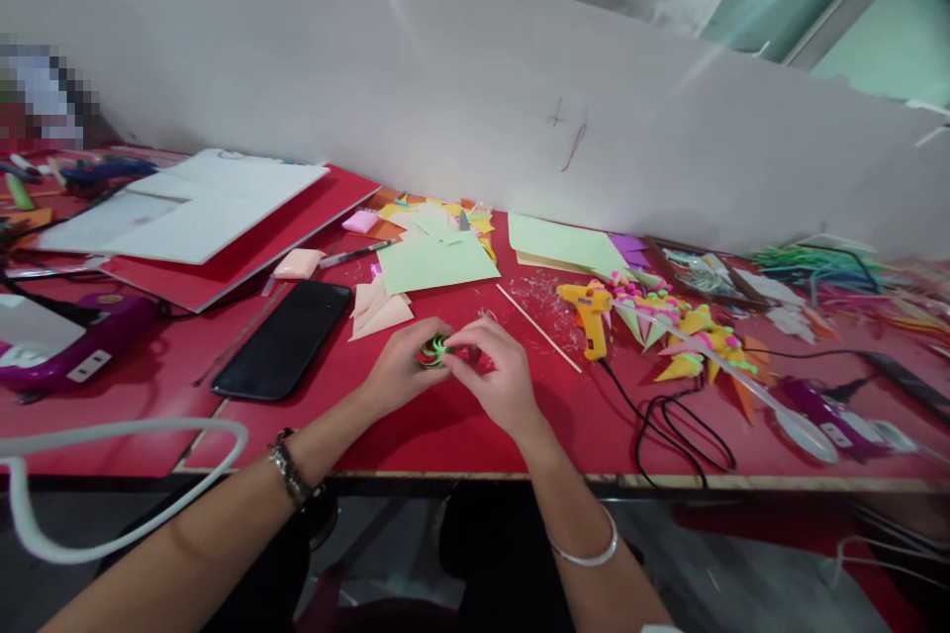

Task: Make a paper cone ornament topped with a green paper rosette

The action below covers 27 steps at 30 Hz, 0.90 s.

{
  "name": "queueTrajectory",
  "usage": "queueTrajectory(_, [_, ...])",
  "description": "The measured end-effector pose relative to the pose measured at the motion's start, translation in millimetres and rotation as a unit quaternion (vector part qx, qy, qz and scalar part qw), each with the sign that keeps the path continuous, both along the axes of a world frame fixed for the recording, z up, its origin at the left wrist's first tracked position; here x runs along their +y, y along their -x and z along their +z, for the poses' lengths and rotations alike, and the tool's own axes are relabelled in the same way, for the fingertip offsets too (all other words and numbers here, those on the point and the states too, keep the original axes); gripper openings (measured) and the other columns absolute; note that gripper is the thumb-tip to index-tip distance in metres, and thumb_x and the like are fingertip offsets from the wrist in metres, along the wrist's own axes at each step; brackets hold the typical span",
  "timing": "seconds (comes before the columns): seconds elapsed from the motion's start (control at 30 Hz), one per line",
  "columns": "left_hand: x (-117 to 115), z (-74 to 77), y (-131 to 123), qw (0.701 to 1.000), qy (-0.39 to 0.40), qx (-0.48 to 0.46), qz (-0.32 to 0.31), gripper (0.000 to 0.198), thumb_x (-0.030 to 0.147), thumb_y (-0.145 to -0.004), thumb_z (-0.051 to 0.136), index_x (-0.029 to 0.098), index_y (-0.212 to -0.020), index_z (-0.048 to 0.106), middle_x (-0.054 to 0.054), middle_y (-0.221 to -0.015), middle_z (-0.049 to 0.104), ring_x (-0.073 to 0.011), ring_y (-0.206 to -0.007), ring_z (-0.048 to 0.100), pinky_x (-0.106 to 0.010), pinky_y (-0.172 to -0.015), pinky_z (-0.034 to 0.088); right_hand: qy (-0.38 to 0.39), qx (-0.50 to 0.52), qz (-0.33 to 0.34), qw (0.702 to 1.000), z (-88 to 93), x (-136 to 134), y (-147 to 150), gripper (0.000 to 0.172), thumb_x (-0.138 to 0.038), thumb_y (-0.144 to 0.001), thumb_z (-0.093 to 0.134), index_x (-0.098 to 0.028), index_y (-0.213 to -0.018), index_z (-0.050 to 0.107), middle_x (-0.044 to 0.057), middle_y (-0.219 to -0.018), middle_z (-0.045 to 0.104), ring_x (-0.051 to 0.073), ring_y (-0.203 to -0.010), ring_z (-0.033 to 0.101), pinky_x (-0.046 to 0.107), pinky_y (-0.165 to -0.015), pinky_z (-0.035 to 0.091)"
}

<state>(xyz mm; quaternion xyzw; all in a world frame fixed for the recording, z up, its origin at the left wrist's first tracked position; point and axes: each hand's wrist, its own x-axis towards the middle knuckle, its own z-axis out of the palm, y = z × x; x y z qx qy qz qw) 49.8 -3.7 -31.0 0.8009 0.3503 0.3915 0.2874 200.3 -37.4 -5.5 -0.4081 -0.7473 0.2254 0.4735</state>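
Just above the red table, my left hand (405, 361) is closed around a small green curled piece (435, 349) with some dark red beside it. Its exact kind is too small to make out. My right hand (496, 366) meets it from the other side, thumb and forefinger pinched together at the edge of the green piece. Whether those fingertips grip the piece itself or something tiny is hidden. Pale peach paper pieces (378, 307) lie just beyond my left hand, and a thin wooden stick (539, 328) rests beyond my right hand.
A black phone (283, 341) lies to the left, near purple power strips (81, 346). At right are a yellow glue gun (590, 316) with a looped black cord, yellow paper cones (683, 356) and green pipe cleaners (808, 265). Green paper sheets (437, 260) lie behind, before a white partition (445, 89).
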Motion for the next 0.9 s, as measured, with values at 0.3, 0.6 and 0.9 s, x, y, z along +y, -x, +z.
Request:
queueTrajectory(0.3, [-0.6,-4.2,1.1,0.997,-0.046,0.045,0.051,0.009,0.024,-0.078,0.053,0.019,-0.084,0.049,0.0,-0.078,0.055,-0.0135,-0.069,0.051,-0.022,-0.06,0.038,-0.029,-0.005,-0.023,0.999,-0.1,0.0,3.5,0.01,-0.025,-0.082,0.05,-0.021,-0.082,0.059,0.003,-0.08,0.055,0.014,-0.077,0.054,0.026,-0.07,0.046])
queueTrajectory(0.6, [-2.2,-3.9,1.6,0.994,-0.034,0.075,0.072,0.009,0.025,-0.078,0.052,0.019,-0.085,0.05,-0.001,-0.081,0.057,-0.0147,-0.072,0.053,-0.022,-0.061,0.039,-0.035,-0.028,-0.01,0.999,-2.3,0.7,3.9,0.013,-0.019,-0.084,0.044,-0.02,-0.08,0.056,0.003,-0.079,0.054,0.014,-0.076,0.053,0.025,-0.071,0.044])
queueTrajectory(0.9, [0.2,-5.0,-1.0,0.998,-0.019,0.042,0.052,0.007,0.022,-0.077,0.054,0.018,-0.08,0.049,0.002,-0.074,0.053,-0.012,-0.066,0.049,-0.021,-0.057,0.036,-0.027,0.005,-0.01,1.0,-5.6,2.7,5.7,0.012,-0.021,-0.084,0.046,-0.02,-0.089,0.056,0.003,-0.082,0.055,0.013,-0.075,0.054,0.025,-0.07,0.045])
